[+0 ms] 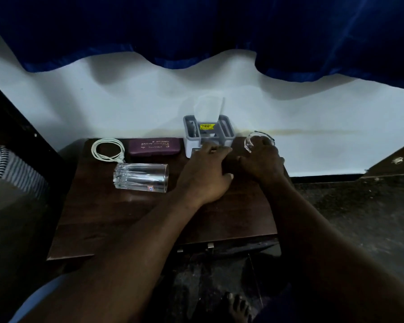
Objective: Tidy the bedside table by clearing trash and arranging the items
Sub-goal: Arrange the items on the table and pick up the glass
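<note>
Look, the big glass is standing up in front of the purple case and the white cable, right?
Not quite. The glass is lying on its side, not standing up, as the head view shows. The rest is right: it is in front of the purple case and the white cable.

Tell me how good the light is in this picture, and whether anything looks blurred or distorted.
Head view: dim light leaves the table very dark; the white wall is brightest, with soft shadows under the blue curtain. In the same view, the lettering on the purple case is too blurred to read, the clear glasses at the right hand nearly vanish, and the wide lens slants edges near the sides.
</note>
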Action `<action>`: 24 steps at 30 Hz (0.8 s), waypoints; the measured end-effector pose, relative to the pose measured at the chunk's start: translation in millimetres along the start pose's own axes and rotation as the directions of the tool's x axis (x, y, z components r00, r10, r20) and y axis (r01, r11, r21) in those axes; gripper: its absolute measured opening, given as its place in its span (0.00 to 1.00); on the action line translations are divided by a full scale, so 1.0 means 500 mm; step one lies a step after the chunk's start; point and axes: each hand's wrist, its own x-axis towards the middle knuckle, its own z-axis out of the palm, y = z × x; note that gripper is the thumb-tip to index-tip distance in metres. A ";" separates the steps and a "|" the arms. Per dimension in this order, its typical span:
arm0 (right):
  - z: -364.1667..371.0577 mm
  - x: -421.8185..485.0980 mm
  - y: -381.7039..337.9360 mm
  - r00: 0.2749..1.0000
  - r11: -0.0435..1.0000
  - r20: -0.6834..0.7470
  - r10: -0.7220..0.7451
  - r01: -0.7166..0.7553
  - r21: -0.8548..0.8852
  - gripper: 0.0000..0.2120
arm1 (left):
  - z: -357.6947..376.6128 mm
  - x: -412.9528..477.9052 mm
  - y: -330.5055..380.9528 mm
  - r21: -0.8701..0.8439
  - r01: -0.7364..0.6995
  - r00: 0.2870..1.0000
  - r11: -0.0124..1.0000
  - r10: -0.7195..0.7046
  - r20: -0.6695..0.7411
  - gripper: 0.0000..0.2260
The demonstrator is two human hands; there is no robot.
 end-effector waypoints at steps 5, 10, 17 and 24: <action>0.029 0.046 0.052 0.997 0.995 0.035 0.065 -0.063 -0.072 0.40 | 0.011 -0.005 -0.014 0.012 0.006 1.000 1.000 -0.006 0.004 0.31; 0.034 0.053 0.055 0.992 0.994 0.103 0.070 -0.060 -0.090 0.41 | 0.016 -0.003 -0.010 -0.002 0.007 0.999 1.000 -0.007 0.038 0.32; 0.032 0.039 0.009 0.992 0.987 -0.075 0.104 -0.112 -0.114 0.29 | 0.017 -0.007 -0.008 -0.014 0.019 0.998 1.000 -0.019 0.054 0.33; 0.050 0.050 0.041 0.997 0.996 0.042 0.067 -0.064 -0.068 0.39 | 0.016 -0.007 -0.011 0.008 0.025 0.999 1.000 -0.025 0.043 0.33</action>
